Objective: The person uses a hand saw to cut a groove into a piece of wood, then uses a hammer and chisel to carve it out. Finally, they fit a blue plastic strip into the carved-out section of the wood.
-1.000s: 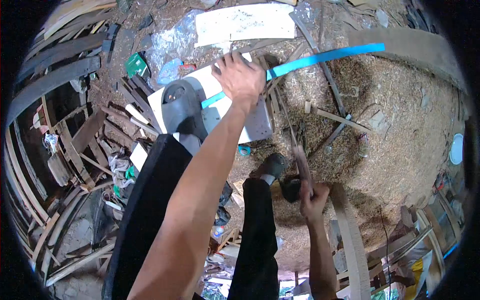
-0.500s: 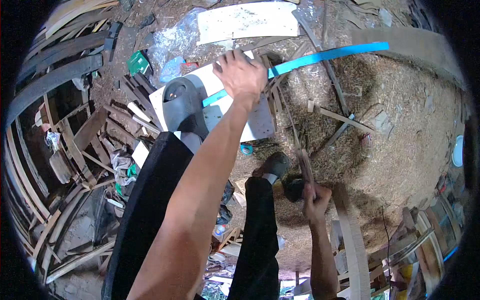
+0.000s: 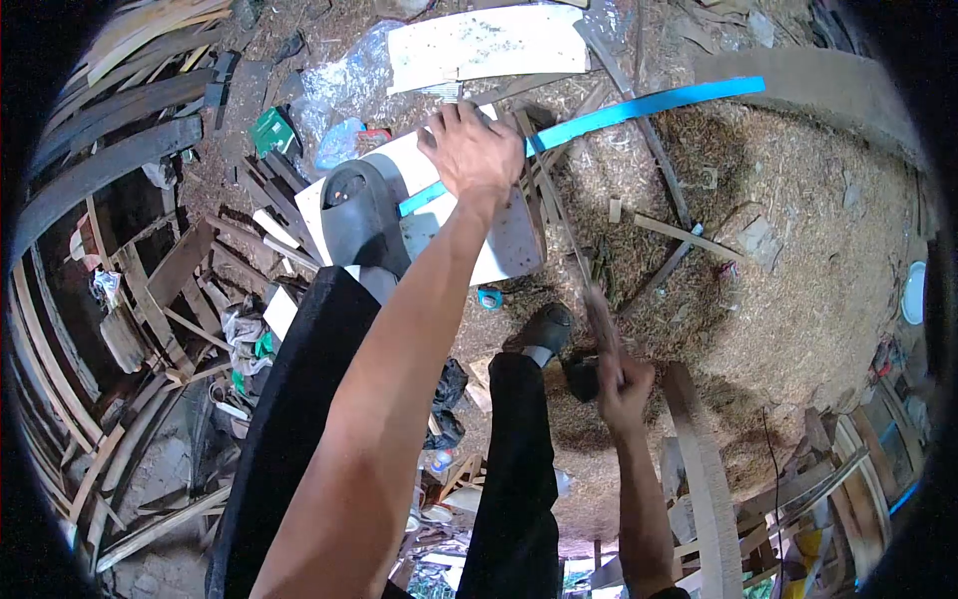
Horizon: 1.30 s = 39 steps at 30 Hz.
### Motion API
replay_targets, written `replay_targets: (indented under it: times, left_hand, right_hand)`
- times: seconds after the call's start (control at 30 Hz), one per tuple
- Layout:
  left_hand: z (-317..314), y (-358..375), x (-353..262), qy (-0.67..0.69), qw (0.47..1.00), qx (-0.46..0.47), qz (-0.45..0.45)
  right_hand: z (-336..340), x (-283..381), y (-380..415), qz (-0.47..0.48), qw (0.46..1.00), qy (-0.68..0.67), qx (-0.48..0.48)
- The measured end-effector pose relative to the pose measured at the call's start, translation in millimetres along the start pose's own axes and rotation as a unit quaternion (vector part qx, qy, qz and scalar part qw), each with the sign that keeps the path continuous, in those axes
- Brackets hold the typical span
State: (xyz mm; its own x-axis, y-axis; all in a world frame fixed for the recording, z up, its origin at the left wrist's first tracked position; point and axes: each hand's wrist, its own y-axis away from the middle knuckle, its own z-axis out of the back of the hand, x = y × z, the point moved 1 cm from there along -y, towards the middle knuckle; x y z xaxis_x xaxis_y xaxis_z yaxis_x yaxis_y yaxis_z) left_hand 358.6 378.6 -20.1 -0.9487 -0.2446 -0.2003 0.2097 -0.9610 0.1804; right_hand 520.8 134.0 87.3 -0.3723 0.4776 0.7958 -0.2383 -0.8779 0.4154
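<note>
Legs in dark trousers fill the lower middle of the view, with the left foot's grey sandal (image 3: 354,215) planted on a white board (image 3: 499,250) and the right foot's dark shoe (image 3: 544,327) set on the shavings-covered ground (image 3: 798,290).

Nearest of the 2 hands, the right hand (image 3: 624,384) sits low and right of centre, just beside the right knee, with its fingers curled tight round the lower end of a thin wooden strip (image 3: 599,314). That strip runs up and slightly left from the fist, over the shavings, toward the tangle of sticks near the white board; its upper part is blurred.

Farther off, at the end of the long outstretched arm, the left hand (image 3: 474,155) is closed over a blue strip (image 3: 639,108), knuckles up and fingers wrapped round it. The blue strip passes through this grip: a short end (image 3: 419,200) comes out below the hand over the white board, beside the sandal, and the long end sweeps up and right in a shallow curve above the heap of shavings.

Beyond the left hand lie a second pale board (image 3: 489,45), crumpled clear plastic (image 3: 344,90) and a green packet (image 3: 271,130). Curved dark planks (image 3: 110,150) and loose slats crowd the left side, and a pale plank (image 3: 699,459) lies just right of the right forearm.
</note>
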Motion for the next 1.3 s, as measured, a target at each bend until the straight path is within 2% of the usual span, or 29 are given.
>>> replay_targets:
  times: [0.07, 0.1, 0.17, 0.2, 0.23, 0.27, 0.33, 0.4, 0.47, 0.53, 0.63, 0.7, 0.77, 0.87, 0.93, 0.97, 1.03, 1.13, 1.17, 1.2, 1.27, 1.3]
  left_hand:
    - [-1, 0, 0, 0.007, 0.999, -0.050, -0.003]
    - [-2, 1, 1, 0.006, 0.999, -0.046, -0.009]
    - [2, 4, 0, 0.003, 1.000, -0.018, -0.002]
    - [4, 1, -2, -0.001, 1.000, 0.003, 0.004]
    - [2, 1, 0, 0.007, 1.000, -0.006, -0.003]
    - [1, 0, -2, 0.009, 1.000, -0.008, -0.007]
    - [3, 3, 1, -0.004, 1.000, -0.002, -0.004]
    - [-1, 2, 1, 0.009, 1.000, -0.016, -0.005]
    - [-2, -6, 1, 0.019, 0.999, -0.035, 0.000]
    - [-6, -5, 2, 0.008, 0.999, -0.033, -0.007]
    - [-2, 4, 3, -0.002, 1.000, -0.018, -0.008]
    - [1, 1, 0, -0.007, 1.000, -0.006, -0.004]
    - [0, 0, 3, -0.006, 1.000, -0.011, -0.011]
    - [1, 4, 4, -0.007, 1.000, -0.014, -0.011]
    - [4, 0, 0, -0.007, 1.000, 0.003, -0.003]
    - [-4, 2, 3, 0.007, 0.999, -0.051, -0.012]
    - [-3, -2, 3, 0.004, 0.999, -0.045, -0.009]
    - [0, 3, 3, 0.020, 0.999, -0.021, -0.014]
    - [0, 1, 2, 0.019, 1.000, -0.022, -0.011]
    - [-1, 1, 2, 0.017, 1.000, -0.023, -0.007]
    - [-3, 0, 1, 0.017, 0.999, -0.043, -0.020]
    - [-3, 1, 2, 0.009, 0.998, -0.052, -0.024]
  right_hand:
    - [4, 5, 4, -0.035, 0.999, -0.030, 0.021]
    - [-1, -1, -4, -0.033, 0.999, -0.031, 0.014]
    - [-25, -6, -47, 0.022, 0.999, 0.032, 0.018]
    - [-41, 4, -80, 0.045, 0.999, 0.004, 0.029]
    - [-46, 40, -110, 0.014, 0.999, -0.007, 0.043]
    - [-49, 56, -123, -0.063, 0.997, -0.024, 0.046]
    - [-48, 43, -113, 0.004, 0.999, -0.030, 0.039]
    - [-31, 11, -67, -0.019, 0.998, 0.030, 0.057]
    - [-19, -16, -9, -0.017, 0.999, -0.029, -0.031]
    - [2, -15, 18, -0.047, 0.996, -0.071, -0.011]
    - [-9, -14, -21, -0.009, 1.000, 0.007, 0.017]
    - [-40, 4, -81, 0.032, 0.999, -0.023, 0.010]
    - [-49, 41, -117, 0.000, 0.999, -0.032, 0.011]
    - [-37, 27, -83, 0.008, 0.999, -0.016, 0.040]
    - [-15, -9, -23, 0.027, 1.000, 0.008, -0.004]
    - [0, -9, 3, 0.018, 1.000, -0.014, -0.013]
    - [7, -8, 15, 0.006, 0.999, -0.035, -0.015]
    - [-11, -5, -22, -0.035, 0.999, -0.011, 0.028]
    - [-32, 4, -54, -0.026, 0.999, -0.023, 0.026]
    - [-46, 20, -87, 0.042, 0.999, -0.012, -0.003]
    - [-51, 57, -121, -0.025, 1.000, -0.006, 0.008]
    - [-49, 55, -116, -0.018, 1.000, -0.007, 0.018]
